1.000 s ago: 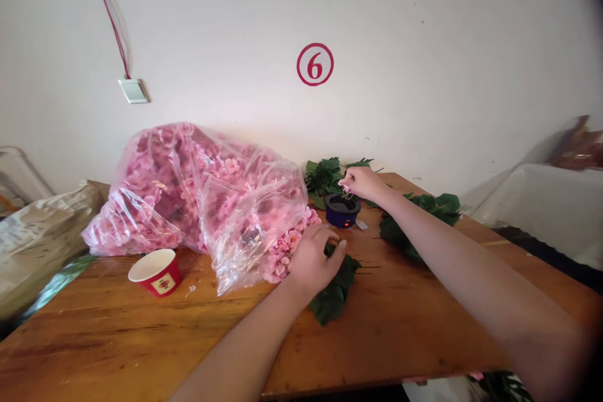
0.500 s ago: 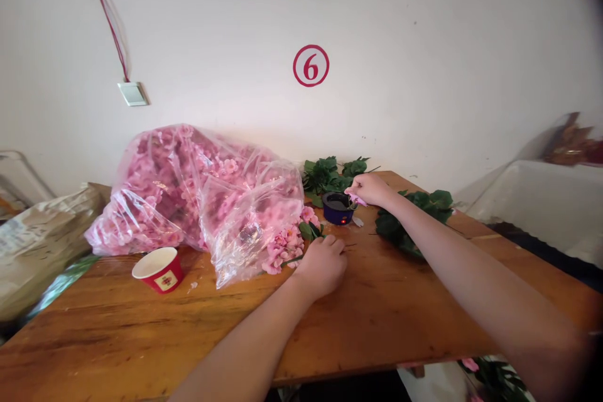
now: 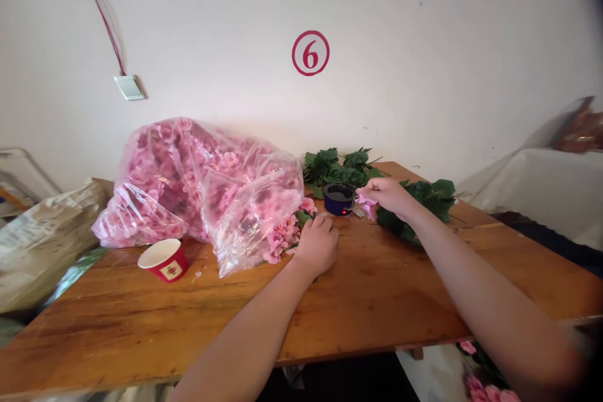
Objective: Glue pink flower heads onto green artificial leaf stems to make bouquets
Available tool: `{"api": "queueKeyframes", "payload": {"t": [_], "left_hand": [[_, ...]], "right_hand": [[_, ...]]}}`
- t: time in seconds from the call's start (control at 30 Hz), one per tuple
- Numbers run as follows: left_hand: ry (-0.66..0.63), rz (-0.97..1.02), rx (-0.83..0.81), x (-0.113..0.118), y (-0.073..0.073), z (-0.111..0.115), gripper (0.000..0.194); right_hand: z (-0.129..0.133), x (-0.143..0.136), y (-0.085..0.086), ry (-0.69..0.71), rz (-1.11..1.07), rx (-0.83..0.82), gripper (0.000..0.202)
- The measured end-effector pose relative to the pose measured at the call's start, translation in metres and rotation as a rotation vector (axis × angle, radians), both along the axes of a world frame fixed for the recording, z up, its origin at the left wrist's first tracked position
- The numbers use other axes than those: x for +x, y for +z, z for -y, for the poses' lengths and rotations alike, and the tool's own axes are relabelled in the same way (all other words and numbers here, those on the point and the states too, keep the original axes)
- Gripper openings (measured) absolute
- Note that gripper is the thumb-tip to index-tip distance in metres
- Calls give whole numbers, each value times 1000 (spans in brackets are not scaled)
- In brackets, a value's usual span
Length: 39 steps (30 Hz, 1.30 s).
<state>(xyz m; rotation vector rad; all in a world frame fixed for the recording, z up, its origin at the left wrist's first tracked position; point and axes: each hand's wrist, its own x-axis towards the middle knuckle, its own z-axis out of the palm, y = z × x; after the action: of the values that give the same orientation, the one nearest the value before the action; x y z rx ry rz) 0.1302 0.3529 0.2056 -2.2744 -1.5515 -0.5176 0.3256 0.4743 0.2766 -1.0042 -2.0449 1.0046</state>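
the right hand (image 3: 387,195) has its fingers pinched together on a pink flower (image 3: 367,207), held just to the right of a dark blue pot (image 3: 338,206) with a small red light. a thin strand shows between flower and pot; whether stem or something sticky, i cannot tell. the left hand (image 3: 320,244) rests low over the desk (image 3: 367,308), by a leafy sprig (image 3: 303,218) at the mouth of the plastic bag (image 3: 245,213); its fingertips are hidden, so i cannot tell whether they are clamped on anything.

the flower looks very light and soft, with petals that likely crease under a hard squeeze, so a gentle pinch close to its base seems best. the sprig is probably light too, its stem stiffer than its leaves and the surer place to grip.
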Motion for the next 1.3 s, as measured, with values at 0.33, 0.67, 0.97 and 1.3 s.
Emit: {"api": "queueKeyframes", "payload": {"t": [0.33, 0.67, 0.97, 1.3], "left_hand": [[-111, 440, -107, -18, -12, -13, 6], [-154, 658, -212, -18, -15, -19, 5], [-154, 701, -225, -18, -15, -19, 6], [-142, 690, -227, -18, -15, -18, 6]], "right_hand": [[6, 2, -45, 204, -195, -236, 37], [10, 2, -40, 290, -173, -245, 35], [12, 0, -39, 347, -202, -279, 32], [10, -4, -48, 256, -140, -274, 39]]}}
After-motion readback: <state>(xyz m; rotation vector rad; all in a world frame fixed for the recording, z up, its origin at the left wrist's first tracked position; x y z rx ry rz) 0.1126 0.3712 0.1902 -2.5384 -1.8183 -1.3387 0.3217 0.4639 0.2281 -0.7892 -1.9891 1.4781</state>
